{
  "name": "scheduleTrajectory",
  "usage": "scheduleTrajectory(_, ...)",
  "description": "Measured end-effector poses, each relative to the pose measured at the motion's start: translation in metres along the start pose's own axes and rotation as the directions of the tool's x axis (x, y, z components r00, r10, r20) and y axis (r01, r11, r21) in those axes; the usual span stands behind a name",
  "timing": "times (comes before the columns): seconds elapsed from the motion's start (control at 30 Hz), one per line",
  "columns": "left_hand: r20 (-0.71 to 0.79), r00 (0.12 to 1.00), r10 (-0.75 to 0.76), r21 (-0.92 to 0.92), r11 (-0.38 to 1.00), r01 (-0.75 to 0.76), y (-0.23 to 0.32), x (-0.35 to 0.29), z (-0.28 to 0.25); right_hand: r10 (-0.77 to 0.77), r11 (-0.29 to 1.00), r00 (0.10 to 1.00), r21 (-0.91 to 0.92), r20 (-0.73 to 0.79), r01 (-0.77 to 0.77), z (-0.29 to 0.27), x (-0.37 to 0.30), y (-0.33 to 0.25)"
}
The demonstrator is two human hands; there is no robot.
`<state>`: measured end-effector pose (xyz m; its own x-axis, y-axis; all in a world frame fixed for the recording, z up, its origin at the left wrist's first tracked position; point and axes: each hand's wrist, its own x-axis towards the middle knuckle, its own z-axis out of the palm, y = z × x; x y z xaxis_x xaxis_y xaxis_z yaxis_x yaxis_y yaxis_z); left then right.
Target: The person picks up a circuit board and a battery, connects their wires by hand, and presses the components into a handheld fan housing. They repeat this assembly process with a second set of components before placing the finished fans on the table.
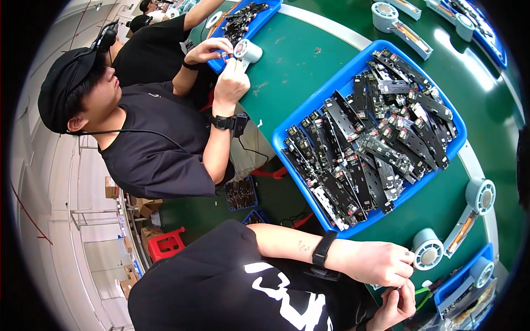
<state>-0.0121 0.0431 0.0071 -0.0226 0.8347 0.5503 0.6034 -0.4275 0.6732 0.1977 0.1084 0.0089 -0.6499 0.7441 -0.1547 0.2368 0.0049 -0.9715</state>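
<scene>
The nearest pale-blue fan (428, 251) sat at four o'clock on the green table (309, 55), beside the loosely curled left hand (381, 263) and pinching right hand (395, 309), contents indiscernible, while a red stool (165, 245) stood at eight o'clock.

A red stool (165, 245) stands on the green floor (190, 214) near some cardboard boxes (149, 207). A co-worker (152, 132) wears a black cap (62, 91).

Assembly workshop: green bench (301, 49), blue parts tray (343, 83), small fans (428, 251)
</scene>
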Motion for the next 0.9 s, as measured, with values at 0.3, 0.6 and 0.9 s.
scheduleTrajectory(0.3,0.044,0.991,0.130,-0.059,0.990,-0.127,-0.004,0.004,-0.001,-0.144,0.985,0.989,0.103,0.042,0.139,-0.004,-0.005,0.013)
scheduleTrajectory(0.6,-0.178,0.899,-0.400,0.079,0.905,0.418,0.014,-0.023,-0.032,-0.129,0.977,0.984,0.154,-0.124,0.148,0.041,0.010,-0.025)
scheduleTrajectory(0.9,-0.278,0.872,-0.402,-0.038,0.912,0.408,0.033,-0.022,0.020,-0.221,0.946,0.974,-0.255,-0.054,0.200,0.026,0.019,-0.080)
